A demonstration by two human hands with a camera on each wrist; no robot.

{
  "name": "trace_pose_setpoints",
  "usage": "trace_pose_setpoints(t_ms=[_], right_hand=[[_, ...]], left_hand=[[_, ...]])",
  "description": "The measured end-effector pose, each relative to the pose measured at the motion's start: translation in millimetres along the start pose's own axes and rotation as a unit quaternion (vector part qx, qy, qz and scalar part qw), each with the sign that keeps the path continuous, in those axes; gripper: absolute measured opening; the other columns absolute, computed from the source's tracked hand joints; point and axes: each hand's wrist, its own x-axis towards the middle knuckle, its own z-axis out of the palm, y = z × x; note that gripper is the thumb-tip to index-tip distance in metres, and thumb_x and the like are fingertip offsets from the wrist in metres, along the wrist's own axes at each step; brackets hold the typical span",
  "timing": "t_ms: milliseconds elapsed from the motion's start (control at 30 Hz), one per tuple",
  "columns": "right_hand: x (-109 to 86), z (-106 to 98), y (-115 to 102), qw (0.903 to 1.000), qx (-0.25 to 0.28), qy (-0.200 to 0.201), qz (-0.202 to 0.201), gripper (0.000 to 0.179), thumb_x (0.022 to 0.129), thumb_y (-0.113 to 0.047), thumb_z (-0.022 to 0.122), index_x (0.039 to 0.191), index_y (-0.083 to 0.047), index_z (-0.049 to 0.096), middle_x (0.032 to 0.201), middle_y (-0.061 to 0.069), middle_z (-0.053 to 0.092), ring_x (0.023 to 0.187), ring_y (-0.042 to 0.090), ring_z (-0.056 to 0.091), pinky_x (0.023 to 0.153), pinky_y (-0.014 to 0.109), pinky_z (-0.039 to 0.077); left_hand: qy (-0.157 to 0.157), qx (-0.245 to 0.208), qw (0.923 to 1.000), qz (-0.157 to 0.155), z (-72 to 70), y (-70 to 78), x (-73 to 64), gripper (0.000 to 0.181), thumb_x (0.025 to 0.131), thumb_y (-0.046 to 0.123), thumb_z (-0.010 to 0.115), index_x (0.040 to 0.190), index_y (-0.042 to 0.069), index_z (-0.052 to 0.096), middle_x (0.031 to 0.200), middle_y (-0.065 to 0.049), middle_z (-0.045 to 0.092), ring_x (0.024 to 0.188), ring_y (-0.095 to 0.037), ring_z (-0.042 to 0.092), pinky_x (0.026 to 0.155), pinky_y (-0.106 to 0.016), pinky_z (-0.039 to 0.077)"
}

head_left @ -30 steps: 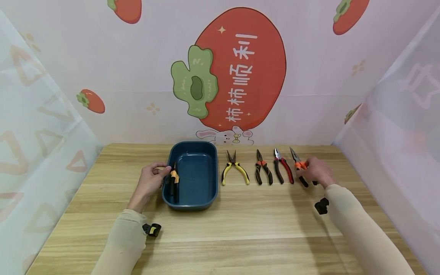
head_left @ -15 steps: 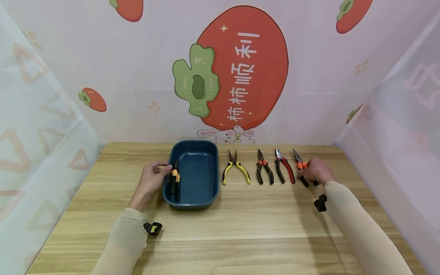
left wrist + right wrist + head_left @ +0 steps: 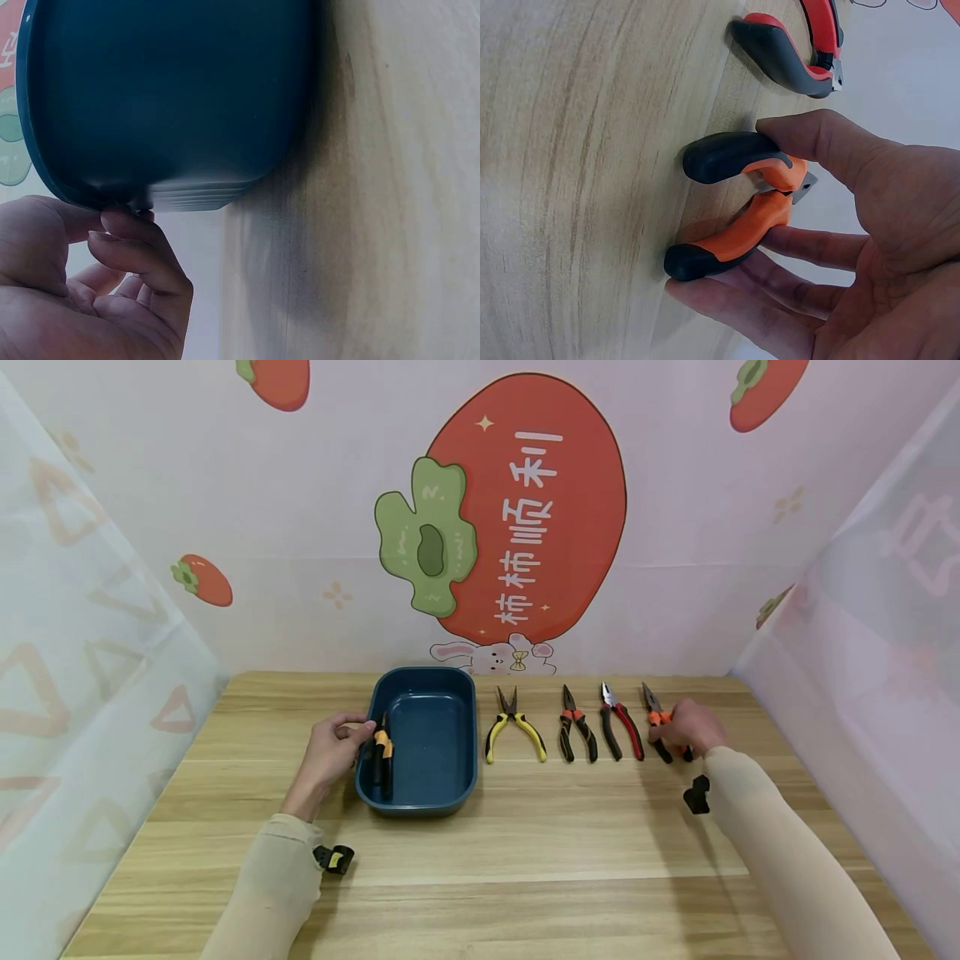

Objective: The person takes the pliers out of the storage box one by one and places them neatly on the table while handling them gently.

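My left hand point(image 3: 330, 756) pinches the left rim of a dark blue rectangular box point(image 3: 471, 777), thumb and forefinger meeting at the edge in the left wrist view. Inside the box, along its left wall, lies a tool with black and yellow-orange handles point(image 3: 383, 752). At the right end of a row of pliers, my right hand point(image 3: 697, 727) grips orange-and-black long-nose pliers point(image 3: 742, 229). The thumb is on one handle and the fingers are against the other. Those handles stand apart, close over the table in the right wrist view.
Left of the held pair lie red-and-black pliers point(image 3: 632, 733), dark pliers with orange marks point(image 3: 589, 742) and yellow-handled pliers point(image 3: 529, 737) on the wooden table point(image 3: 525, 843). A patterned cloth wall point(image 3: 300, 510) stands behind.
My right hand and the long-nose pliers have shifted slightly, the pliers' handles drawing a little away from me. The left hand keeps its hold on the box rim.
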Motion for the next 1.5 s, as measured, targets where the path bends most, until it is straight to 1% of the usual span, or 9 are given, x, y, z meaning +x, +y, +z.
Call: trace_pose_setpoints(t_ms=[133, 267, 400, 567, 800, 967, 1167, 1333, 1500], right_hand=[[2.3, -0.7, -0.2, 1.0000, -0.002, 0.003, 0.000, 0.033, 0.091, -0.030, 0.074, 0.073, -0.009, 0.057, 0.068, 0.007, 0.057, 0.058, 0.020, 0.053, 0.051, 0.033, 0.048], [2.7, -2.4, -0.7, 1.0000, -0.004, 0.000, -0.001, 0.038, 0.091, -0.031, 0.074, 0.065, -0.012, 0.053, 0.062, 0.003, 0.051, 0.059, 0.020, 0.052, 0.052, 0.032, 0.047], [2.0, -3.9, -2.4, 1.0000, -0.004, -0.002, 0.000, 0.043, 0.092, -0.031, 0.073, 0.060, -0.013, 0.052, 0.059, 0.002, 0.050, 0.059, 0.021, 0.052, 0.052, 0.032, 0.047], [2.1, -3.9, -4.8, 0.9999, -0.012, -0.002, 0.004, 0.042, 0.091, -0.032, 0.073, 0.060, -0.012, 0.055, 0.061, 0.003, 0.051, 0.058, 0.020, 0.051, 0.052, 0.032, 0.045], [3.8, -2.6, -5.8, 0.9997, -0.015, -0.010, 0.014, 0.041, 0.093, -0.033, 0.072, 0.063, -0.009, 0.059, 0.059, 0.002, 0.052, 0.055, 0.018, 0.048, 0.049, 0.030, 0.040], [4.4, -1.7, -7.4, 0.9993, -0.024, -0.011, 0.027, 0.042, 0.093, -0.036, 0.071, 0.063, -0.010, 0.058, 0.060, 0.003, 0.052, 0.054, 0.017, 0.047, 0.050, 0.029, 0.037], [5.4, -0.3, -5.6, 0.9994, -0.022, -0.013, 0.023, 0.042, 0.094, -0.037, 0.070, 0.064, -0.010, 0.059, 0.058, 0.001, 0.051, 0.053, 0.016, 0.045, 0.050, 0.029, 0.034], [5.1, 0.2, -2.2, 0.9995, -0.019, -0.014, 0.019, 0.044, 0.094, -0.037, 0.070, 0.060, -0.012, 0.057, 0.055, -0.001, 0.046, 0.050, 0.014, 0.042, 0.048, 0.028, 0.033], [2.5, -0.8, -2.2, 0.9998, -0.015, -0.007, 0.013, 0.045, 0.093, -0.038, 0.071, 0.060, -0.014, 0.052, 0.058, -0.002, 0.042, 0.052, 0.015, 0.041, 0.049, 0.029, 0.032]], left_hand=[[0.000, -0.002, 1.0000, -0.002, 0.5, -0.4, 0.2, 0.037, 0.104, 0.025, 0.061, 0.130, -0.002, 0.061, 0.086, -0.008, 0.067, 0.065, -0.013, 0.052, 0.056, -0.027, 0.045], [-0.001, -0.003, 1.0000, -0.007, 0.9, -0.6, 0.0, 0.037, 0.104, 0.025, 0.060, 0.130, -0.002, 0.061, 0.087, -0.008, 0.066, 0.066, -0.014, 0.052, 0.056, -0.027, 0.045], [0.000, -0.004, 1.0000, -0.007, 1.0, -0.8, 0.3, 0.038, 0.105, 0.026, 0.060, 0.131, -0.001, 0.060, 0.087, -0.008, 0.066, 0.066, -0.014, 0.052, 0.056, -0.028, 0.046], [0.002, -0.004, 0.9999, -0.010, 1.2, -1.8, 0.7, 0.036, 0.104, 0.026, 0.060, 0.130, 0.000, 0.061, 0.089, -0.007, 0.066, 0.066, -0.014, 0.052, 0.057, -0.027, 0.045], [0.003, -0.005, 0.9999, -0.010, 0.2, -3.1, 0.7, 0.038, 0.105, 0.027, 0.060, 0.132, 0.000, 0.060, 0.091, -0.008, 0.067, 0.067, -0.015, 0.052, 0.056, -0.026, 0.045], [0.001, -0.006, 0.9999, -0.013, -0.8, -2.4, -0.1, 0.037, 0.105, 0.026, 0.060, 0.132, 0.000, 0.060, 0.090, -0.007, 0.067, 0.066, -0.015, 0.052, 0.056, -0.027, 0.045], [0.001, -0.009, 0.9999, -0.014, -0.1, -1.5, 0.7, 0.037, 0.104, 0.026, 0.061, 0.130, 0.000, 0.061, 0.086, -0.006, 0.066, 0.064, -0.014, 0.052, 0.055, -0.026, 0.045], [-0.003, -0.010, 0.9998, -0.014, 0.6, -0.5, 0.7, 0.037, 0.104, 0.026, 0.061, 0.131, 0.000, 0.060, 0.087, -0.007, 0.066, 0.064, -0.013, 0.053, 0.056, -0.028, 0.046], [-0.003, -0.013, 0.9998, -0.011, -0.3, 0.3, 0.5, 0.039, 0.104, 0.026, 0.061, 0.131, -0.001, 0.060, 0.085, -0.006, 0.066, 0.062, -0.010, 0.051, 0.055, -0.027, 0.045]])
